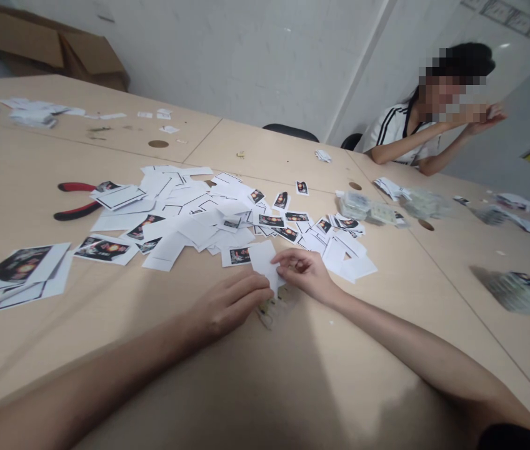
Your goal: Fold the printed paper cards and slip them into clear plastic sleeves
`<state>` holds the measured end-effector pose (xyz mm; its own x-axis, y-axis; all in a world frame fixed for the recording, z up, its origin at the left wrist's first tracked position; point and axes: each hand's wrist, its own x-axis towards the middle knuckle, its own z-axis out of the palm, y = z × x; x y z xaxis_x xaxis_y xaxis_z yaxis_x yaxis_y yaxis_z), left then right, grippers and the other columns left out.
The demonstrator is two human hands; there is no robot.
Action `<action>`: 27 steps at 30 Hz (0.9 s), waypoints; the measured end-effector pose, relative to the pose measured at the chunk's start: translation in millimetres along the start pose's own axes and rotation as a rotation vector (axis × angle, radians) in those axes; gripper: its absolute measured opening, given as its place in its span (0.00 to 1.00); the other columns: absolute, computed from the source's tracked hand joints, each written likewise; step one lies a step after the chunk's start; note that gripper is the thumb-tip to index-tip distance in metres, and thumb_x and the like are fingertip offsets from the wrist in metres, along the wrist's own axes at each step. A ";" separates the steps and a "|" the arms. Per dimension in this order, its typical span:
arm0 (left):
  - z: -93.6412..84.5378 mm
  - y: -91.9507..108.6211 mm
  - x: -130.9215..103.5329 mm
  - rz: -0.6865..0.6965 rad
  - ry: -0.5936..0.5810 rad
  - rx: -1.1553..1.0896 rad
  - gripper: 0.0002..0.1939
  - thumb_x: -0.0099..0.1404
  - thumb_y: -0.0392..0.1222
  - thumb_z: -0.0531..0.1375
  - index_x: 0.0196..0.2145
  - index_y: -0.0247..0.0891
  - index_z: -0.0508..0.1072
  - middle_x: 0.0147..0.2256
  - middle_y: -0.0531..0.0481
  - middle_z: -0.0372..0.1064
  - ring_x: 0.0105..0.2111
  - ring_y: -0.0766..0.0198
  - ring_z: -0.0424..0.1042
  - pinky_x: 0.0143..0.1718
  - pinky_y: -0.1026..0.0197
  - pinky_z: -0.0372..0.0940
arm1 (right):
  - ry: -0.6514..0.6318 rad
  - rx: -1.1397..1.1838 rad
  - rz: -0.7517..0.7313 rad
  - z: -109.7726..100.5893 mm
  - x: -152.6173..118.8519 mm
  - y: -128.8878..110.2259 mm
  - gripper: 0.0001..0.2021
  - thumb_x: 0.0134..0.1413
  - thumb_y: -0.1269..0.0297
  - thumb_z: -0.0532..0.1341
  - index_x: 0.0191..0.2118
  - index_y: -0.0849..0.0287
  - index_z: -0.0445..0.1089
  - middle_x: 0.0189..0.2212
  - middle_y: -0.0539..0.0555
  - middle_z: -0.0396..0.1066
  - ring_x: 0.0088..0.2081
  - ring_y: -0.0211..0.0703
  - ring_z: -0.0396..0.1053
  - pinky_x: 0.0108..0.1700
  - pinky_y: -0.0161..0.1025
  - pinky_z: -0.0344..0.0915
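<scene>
Item, centre of the frame: a small white card (265, 261) is being pinched between both hands just above the tan table (293, 375). The left hand (230, 304) is reaching in from lower left, its fingers (255, 289) lying close together and touching the card's lower edge. The right hand (305, 270) is coming in from lower right, fingers curled narrowly around the card's right side. Something small and dark, too blurred to identify, is lying on the table just below the card. Item, behind the hands: a loose spread of cards (209, 212) is covering the middle of the table, some showing blank white backs, others a dark printed picture. Item, left of centre: red-handled pliers (75, 200) are lying beside that spread. Item, lower left: larger printed sheets (25, 269) are sitting apart. Item, upper left: a brown cardboard box (49, 47) is resting by the wall. Item, right edge: a grey stack (525, 292) is sitting on the table. Item, upper right: a seated person (415, 134) is leaning elbows on the table, hands raised.
</scene>
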<state>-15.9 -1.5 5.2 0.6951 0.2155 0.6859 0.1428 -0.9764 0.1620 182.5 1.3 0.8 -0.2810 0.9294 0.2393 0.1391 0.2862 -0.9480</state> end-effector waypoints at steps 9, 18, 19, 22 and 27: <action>-7.0 4.0 4.3 0.068 -0.047 0.098 0.11 0.61 0.28 0.46 0.40 0.30 0.63 0.36 0.39 0.67 0.41 0.59 0.65 0.41 0.56 0.64 | 0.043 -0.040 -0.012 0.0 1.2 -0.1 0.05 0.45 0.68 0.58 0.32 0.59 0.67 0.23 0.48 0.66 0.22 0.31 0.62 0.24 0.31 0.60; -8.4 4.6 8.0 0.082 -0.020 0.124 0.11 0.62 0.29 0.46 0.40 0.32 0.64 0.35 0.41 0.68 0.42 0.60 0.66 0.42 0.56 0.65 | 0.040 -0.049 -0.037 -0.7 0.5 0.0 0.04 0.46 0.72 0.56 0.29 0.60 0.67 0.24 0.48 0.66 0.23 0.31 0.61 0.24 0.30 0.57; -7.5 3.9 7.0 0.083 -0.019 0.120 0.11 0.62 0.29 0.45 0.40 0.32 0.64 0.35 0.41 0.68 0.42 0.59 0.65 0.42 0.56 0.65 | 0.041 -0.051 -0.032 -0.8 0.5 0.0 0.04 0.46 0.72 0.56 0.29 0.60 0.67 0.24 0.48 0.66 0.22 0.30 0.60 0.23 0.30 0.57; -5.1 2.1 4.3 0.065 -0.024 0.110 0.11 0.62 0.29 0.46 0.40 0.32 0.63 0.36 0.41 0.68 0.43 0.60 0.65 0.43 0.56 0.65 | 0.053 -0.066 -0.009 -0.5 0.6 -0.7 0.04 0.45 0.71 0.56 0.29 0.60 0.67 0.23 0.48 0.66 0.21 0.30 0.60 0.23 0.30 0.56; -4.2 1.5 3.5 0.060 0.001 0.107 0.11 0.62 0.29 0.46 0.41 0.34 0.63 0.36 0.42 0.68 0.43 0.60 0.65 0.42 0.56 0.65 | 0.087 -0.048 0.019 0.3 0.7 -0.7 0.04 0.45 0.70 0.57 0.29 0.60 0.67 0.23 0.48 0.67 0.21 0.31 0.61 0.23 0.31 0.58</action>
<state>-16.2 -2.1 10.9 0.7037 0.1562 0.6931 0.1754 -0.9835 0.0436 181.9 1.7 1.5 -0.1941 0.9511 0.2404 0.1898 0.2768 -0.9420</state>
